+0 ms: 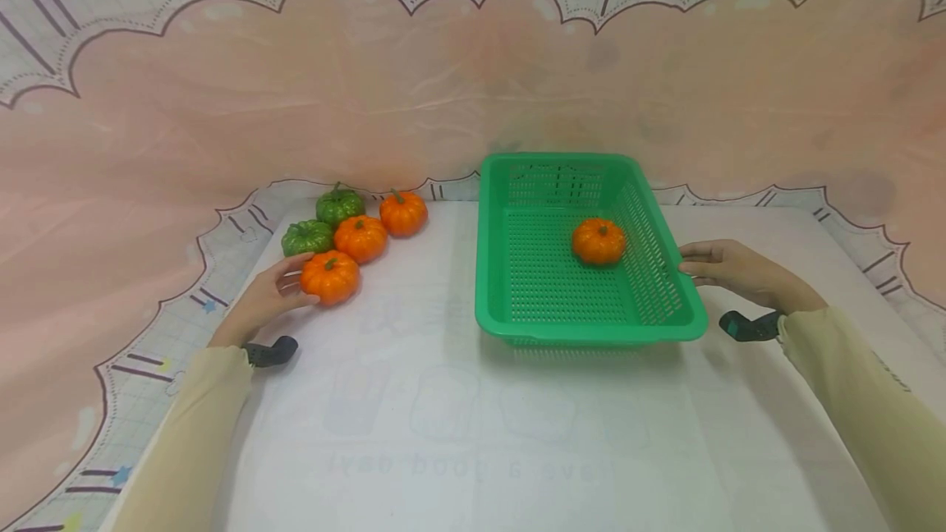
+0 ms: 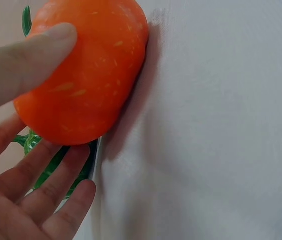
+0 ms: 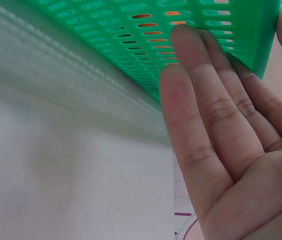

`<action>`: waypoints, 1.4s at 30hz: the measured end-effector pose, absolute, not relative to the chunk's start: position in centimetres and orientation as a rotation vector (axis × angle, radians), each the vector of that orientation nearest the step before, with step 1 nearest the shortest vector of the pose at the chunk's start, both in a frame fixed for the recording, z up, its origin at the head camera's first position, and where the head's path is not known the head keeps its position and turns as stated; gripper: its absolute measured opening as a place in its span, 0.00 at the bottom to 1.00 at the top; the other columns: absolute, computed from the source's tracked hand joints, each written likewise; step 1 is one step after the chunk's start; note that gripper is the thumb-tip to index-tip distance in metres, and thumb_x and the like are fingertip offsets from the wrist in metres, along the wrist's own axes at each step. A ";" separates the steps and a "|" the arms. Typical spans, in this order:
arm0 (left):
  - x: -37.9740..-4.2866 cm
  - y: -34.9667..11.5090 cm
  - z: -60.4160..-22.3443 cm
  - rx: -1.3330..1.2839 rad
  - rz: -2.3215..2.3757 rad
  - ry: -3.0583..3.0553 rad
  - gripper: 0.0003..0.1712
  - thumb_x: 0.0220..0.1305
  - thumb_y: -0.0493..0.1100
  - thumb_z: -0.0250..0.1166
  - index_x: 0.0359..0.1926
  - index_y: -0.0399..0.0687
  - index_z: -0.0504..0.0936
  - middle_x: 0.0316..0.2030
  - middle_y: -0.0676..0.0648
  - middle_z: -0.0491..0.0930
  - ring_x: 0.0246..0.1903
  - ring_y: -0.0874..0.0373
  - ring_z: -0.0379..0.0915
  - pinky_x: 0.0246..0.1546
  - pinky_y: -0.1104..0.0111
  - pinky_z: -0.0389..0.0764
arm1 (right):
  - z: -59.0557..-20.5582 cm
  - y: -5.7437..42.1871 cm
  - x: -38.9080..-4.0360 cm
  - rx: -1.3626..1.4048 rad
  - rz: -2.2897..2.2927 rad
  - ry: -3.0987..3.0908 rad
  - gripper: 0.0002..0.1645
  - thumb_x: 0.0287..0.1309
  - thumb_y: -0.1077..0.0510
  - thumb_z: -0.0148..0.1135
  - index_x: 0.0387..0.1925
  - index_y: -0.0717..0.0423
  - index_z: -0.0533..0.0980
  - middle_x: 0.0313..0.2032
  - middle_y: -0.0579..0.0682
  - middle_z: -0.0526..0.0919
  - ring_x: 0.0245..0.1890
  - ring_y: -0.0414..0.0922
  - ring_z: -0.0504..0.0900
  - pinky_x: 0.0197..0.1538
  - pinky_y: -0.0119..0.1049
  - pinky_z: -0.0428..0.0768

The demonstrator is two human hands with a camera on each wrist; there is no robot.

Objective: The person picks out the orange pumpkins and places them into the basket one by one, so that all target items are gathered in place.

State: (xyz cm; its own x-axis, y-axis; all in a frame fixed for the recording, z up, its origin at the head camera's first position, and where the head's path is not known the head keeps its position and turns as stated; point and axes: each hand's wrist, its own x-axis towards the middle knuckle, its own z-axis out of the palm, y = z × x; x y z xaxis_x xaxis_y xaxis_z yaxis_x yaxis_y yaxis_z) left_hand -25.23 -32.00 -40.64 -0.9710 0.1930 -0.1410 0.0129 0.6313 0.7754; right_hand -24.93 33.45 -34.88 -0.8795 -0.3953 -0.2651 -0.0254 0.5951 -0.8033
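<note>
At the left side of the nearest small orange pumpkin (image 1: pixel 330 277) is my left hand (image 1: pixel 268 295), its thumb at the near side and its fingers at the far side. In the left wrist view the thumb (image 2: pixel 55 42) overlaps the orange pumpkin (image 2: pixel 88 80), and the other fingers spread loosely beside it; firm contact is unclear. The pumpkin sits on the table. My right hand (image 1: pixel 739 272) is at the right side of a green plastic basket (image 1: pixel 591 332). Its nearly straight fingers (image 3: pixel 221 107) touch the slotted outer wall below the rim. One orange pumpkin (image 1: pixel 599 242) lies inside the basket.
Beyond the left hand sit two green pumpkins, one nearer (image 1: pixel 307 238) and one farther (image 1: pixel 340 205), and two more orange ones, one nearer (image 1: pixel 360 238) and one farther (image 1: pixel 403 213). A white table surface (image 1: pixel 414 401) spreads before me. A patterned cloth (image 1: pixel 414 97) hangs behind.
</note>
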 end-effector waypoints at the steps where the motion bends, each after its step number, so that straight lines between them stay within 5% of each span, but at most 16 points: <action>1: -25.2 -32.0 -40.6 0.168 1.252 2.642 0.49 0.58 0.51 0.66 0.73 0.44 0.49 0.70 0.34 0.52 0.66 0.33 0.54 0.63 0.41 0.62 | -34.9 33.5 -24.9 -0.335 -1.202 2.406 0.32 0.68 0.54 0.50 0.64 0.74 0.59 0.60 0.61 0.73 0.45 0.21 0.76 0.52 0.28 0.80; 30: -25.6 -31.5 -41.1 0.188 1.273 2.638 0.51 0.56 0.47 0.69 0.73 0.44 0.48 0.71 0.33 0.50 0.67 0.31 0.50 0.65 0.40 0.57 | -35.0 33.5 -25.0 -0.354 -1.176 2.403 0.33 0.69 0.54 0.49 0.65 0.75 0.57 0.63 0.71 0.65 0.46 0.20 0.74 0.54 0.32 0.80; 42: -25.7 -31.0 -41.2 0.162 1.282 2.634 0.51 0.55 0.46 0.69 0.72 0.44 0.49 0.71 0.34 0.49 0.68 0.32 0.48 0.66 0.39 0.54 | -34.9 33.5 -24.9 -0.344 -1.177 2.410 0.33 0.68 0.54 0.49 0.64 0.74 0.58 0.61 0.67 0.69 0.45 0.22 0.76 0.55 0.35 0.80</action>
State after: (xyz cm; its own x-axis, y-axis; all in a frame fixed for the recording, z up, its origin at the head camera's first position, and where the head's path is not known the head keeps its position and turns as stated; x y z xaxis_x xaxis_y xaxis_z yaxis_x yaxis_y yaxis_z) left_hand -25.66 -31.03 -41.17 -0.9725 0.1879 -0.1374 0.0079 0.6165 0.7873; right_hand -24.95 33.52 -34.95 -0.8749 -0.4007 -0.2719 -0.0319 0.6081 -0.7932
